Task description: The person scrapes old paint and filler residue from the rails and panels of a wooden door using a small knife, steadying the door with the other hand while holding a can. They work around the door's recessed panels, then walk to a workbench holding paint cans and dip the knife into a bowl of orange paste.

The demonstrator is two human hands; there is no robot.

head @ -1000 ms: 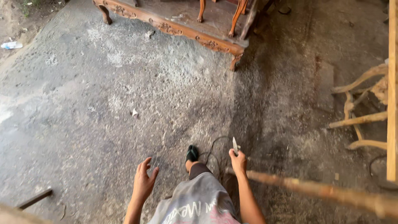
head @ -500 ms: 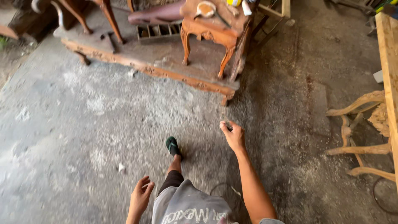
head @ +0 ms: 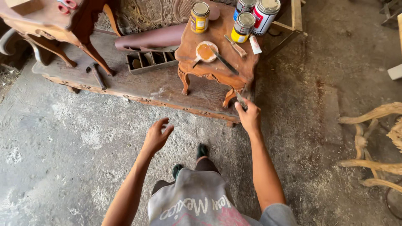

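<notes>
I stand on a dusty concrete workshop floor (head: 75,138) strewn with sawdust, before a carved wooden platform (head: 138,86). A small carved stool (head: 217,62) carries four tins (head: 200,16), one bowl of orange paste (head: 206,51) and one brush (head: 224,60). My right hand (head: 249,117) pinches a thin blade-like tool (head: 241,100), its long axis pointing up-left toward the stool. My left hand (head: 157,136) hangs open, holding nothing.
</notes>
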